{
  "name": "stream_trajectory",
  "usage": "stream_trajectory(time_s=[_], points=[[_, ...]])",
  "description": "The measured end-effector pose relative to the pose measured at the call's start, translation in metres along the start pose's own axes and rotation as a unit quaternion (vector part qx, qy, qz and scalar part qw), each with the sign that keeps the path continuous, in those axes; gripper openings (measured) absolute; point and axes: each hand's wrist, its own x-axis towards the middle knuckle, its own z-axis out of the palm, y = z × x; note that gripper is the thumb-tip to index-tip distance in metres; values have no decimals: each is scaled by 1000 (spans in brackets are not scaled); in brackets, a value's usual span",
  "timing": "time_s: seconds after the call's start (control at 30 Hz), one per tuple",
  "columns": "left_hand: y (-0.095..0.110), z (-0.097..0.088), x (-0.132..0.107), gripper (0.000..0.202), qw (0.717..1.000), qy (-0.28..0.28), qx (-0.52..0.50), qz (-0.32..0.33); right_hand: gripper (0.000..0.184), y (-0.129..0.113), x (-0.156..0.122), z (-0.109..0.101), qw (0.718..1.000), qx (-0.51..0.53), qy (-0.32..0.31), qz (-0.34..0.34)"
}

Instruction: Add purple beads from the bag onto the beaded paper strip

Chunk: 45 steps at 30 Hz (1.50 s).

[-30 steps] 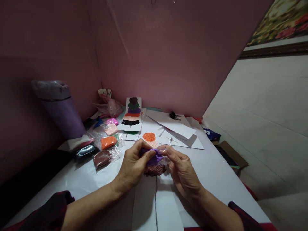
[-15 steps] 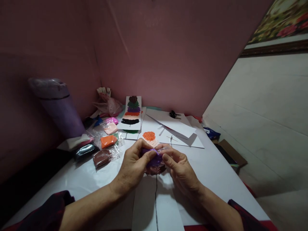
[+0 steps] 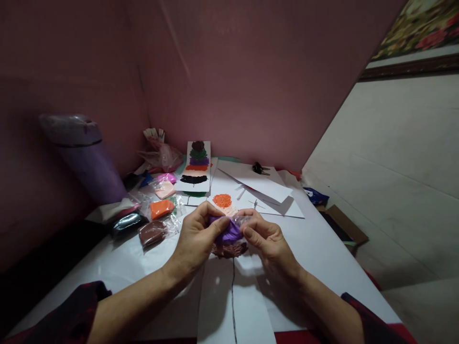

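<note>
Showing more purple than half a second ago, purple packet opened flatter between hands.
Pinching packet in left hand, clear film in right hand; partly hiding brown patch, probably making film easier to reach.

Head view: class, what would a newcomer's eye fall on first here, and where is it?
Likely the vivid purple packet, at lower centre, held between the left hand and right hand. Just beyond is a bright orange patch, with a colour-banded card farther back. At left stands a tall purple cylinder.
</note>
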Motion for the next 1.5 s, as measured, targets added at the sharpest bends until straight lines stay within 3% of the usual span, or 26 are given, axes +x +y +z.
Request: stream_trajectory(time_s=[0.23,0.5,0.83,1.13,1.33,1.5], points=[[-3,-1,1,31,1000,-20,-5,-14,21,5,-2,5,999,34,18,13],[-1,1,-1,37,998,-38,-33,-41,21,-3,-2,15,978,181,-44,90],[3,4,-3,33,999,-19,-26,-34,11,-6,-2,13,983,154,-69,67],[-1,-2,3,24,999,29,3,15,16,0,-4,9,993,105,29,53],[2,3,-1,35,999,-8,-14,-34,26,0,-4,12,974,201,-37,102],[3,3,-3,37,999,-17,-19,-29,24,-1,-2,12,966,225,-83,100]])
